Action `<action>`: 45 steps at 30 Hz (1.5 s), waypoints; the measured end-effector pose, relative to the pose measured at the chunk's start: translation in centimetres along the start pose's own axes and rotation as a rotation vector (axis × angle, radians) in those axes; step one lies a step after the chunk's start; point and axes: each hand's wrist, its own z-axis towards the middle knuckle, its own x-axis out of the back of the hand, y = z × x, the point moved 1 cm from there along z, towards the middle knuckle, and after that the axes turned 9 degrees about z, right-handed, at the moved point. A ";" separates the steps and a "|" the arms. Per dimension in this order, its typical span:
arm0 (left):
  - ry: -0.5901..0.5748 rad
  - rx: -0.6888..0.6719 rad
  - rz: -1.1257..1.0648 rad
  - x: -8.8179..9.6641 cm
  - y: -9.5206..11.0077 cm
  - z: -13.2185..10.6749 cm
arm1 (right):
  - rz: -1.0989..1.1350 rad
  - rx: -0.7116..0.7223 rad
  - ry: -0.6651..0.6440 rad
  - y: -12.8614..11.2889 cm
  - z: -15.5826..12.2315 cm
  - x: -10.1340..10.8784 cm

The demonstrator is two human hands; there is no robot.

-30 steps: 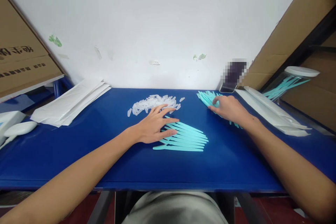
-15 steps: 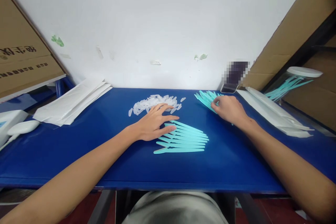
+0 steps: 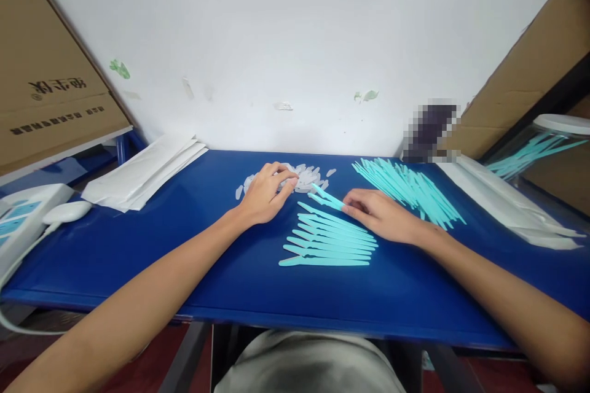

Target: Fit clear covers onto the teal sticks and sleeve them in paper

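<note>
My right hand [image 3: 375, 212] pinches turquoise eyebrow razors [image 3: 328, 199], with two tips pointing left towards the caps. Just below it, several more razors [image 3: 332, 239] lie fanned in a row on the blue table. My left hand [image 3: 267, 191] rests over the pile of small translucent caps [image 3: 306, 177]. Its thumb and forefinger tips come together at the pile; whatever is between them is too small to make out. A loose heap of turquoise razors [image 3: 410, 190] lies behind my right hand.
White paper sheets or bags [image 3: 145, 175] lie at the left, others [image 3: 511, 209] at the right. A white device [image 3: 27, 221] with a cable stands at the left edge. A lidded clear jar [image 3: 539, 147] holds more razors. A blurred phone-like object [image 3: 428, 132] leans on the wall.
My right hand has come left from the heap, carrying razors to above the fanned row. My left hand has drawn back from the row onto the caps, its fingers closing. The view has shifted slightly.
</note>
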 end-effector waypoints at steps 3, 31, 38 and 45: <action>-0.055 -0.031 0.067 0.0 -0.3 0.1 | -0.006 -0.018 -0.024 0.0 -0.1 -0.1; -0.178 -0.050 0.143 -1.1 -0.6 0.1 | -0.002 -0.002 0.212 1.5 0.0 -0.1; -0.048 -0.087 0.082 -1.1 -0.2 0.1 | -0.042 0.031 0.189 1.7 0.0 0.1; -0.030 -0.103 0.056 -0.9 0.6 0.0 | -0.067 0.064 0.157 1.6 0.1 0.1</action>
